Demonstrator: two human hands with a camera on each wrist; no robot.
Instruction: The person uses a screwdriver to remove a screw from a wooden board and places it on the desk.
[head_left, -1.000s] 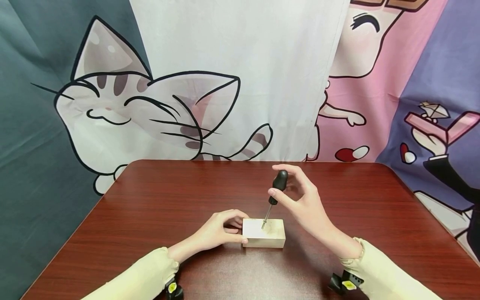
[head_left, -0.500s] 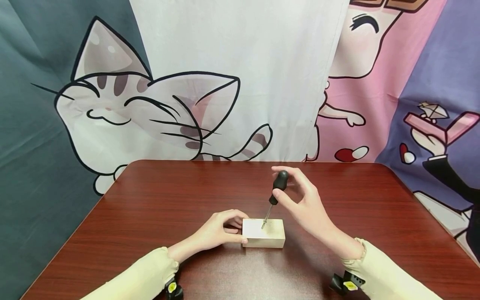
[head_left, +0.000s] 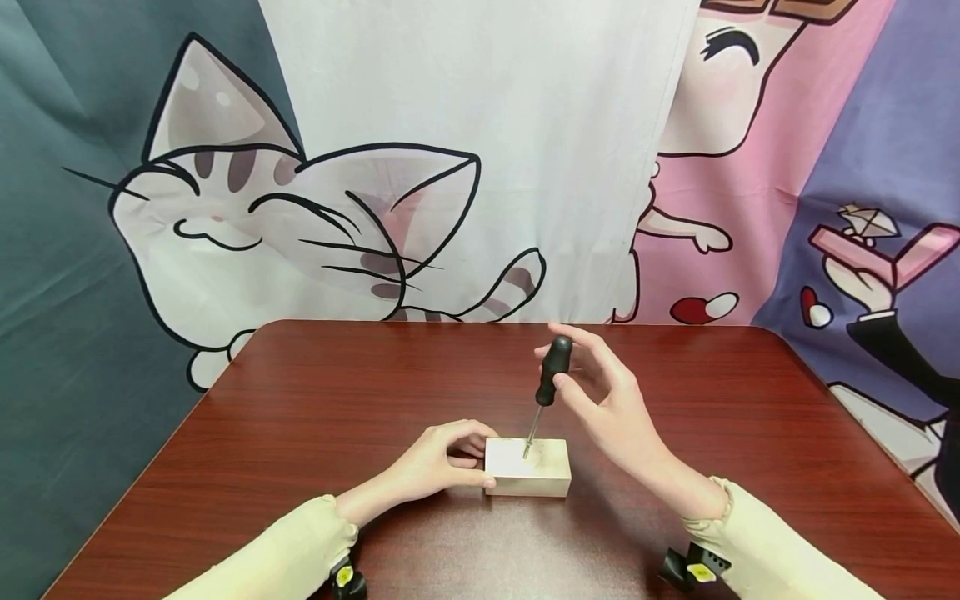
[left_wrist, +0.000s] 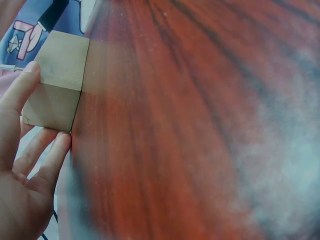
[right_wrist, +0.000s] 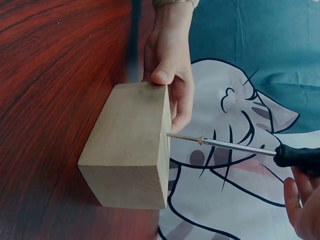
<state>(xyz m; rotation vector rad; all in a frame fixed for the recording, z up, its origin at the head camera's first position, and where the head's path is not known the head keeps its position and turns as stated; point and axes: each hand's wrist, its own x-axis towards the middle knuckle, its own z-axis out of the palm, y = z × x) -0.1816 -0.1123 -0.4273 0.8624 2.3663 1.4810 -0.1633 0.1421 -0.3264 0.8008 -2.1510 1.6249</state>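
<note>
A pale wooden block point(head_left: 528, 485) lies on the table, its left end held between the thumb and fingers of my left hand point(head_left: 435, 460). In the left wrist view the thumb presses on one long edge of the block point(left_wrist: 62, 62). My right hand point(head_left: 617, 408) holds the black handle of a screwdriver point(head_left: 556, 367), thumb on the near side and fingers behind. In the right wrist view a thin threaded screw point(right_wrist: 184, 137) stands partly sunk in the block's top face. The screwdriver's metal shaft point(right_wrist: 240, 146) meets the screw's head, nearly in line with it.
The reddish-brown wooden table point(head_left: 360, 375) spreads around the block. Behind its far edge hangs a cloth point(head_left: 585, 125) printed with cartoon figures. Each wrist wears a small black camera, the right one point(head_left: 693, 568) near the sleeve cuff.
My right thumb has shifted right along the screwdriver handle and the fingers have moved around it. The handle leans slightly less to the right. My left hand and the block stay still.
</note>
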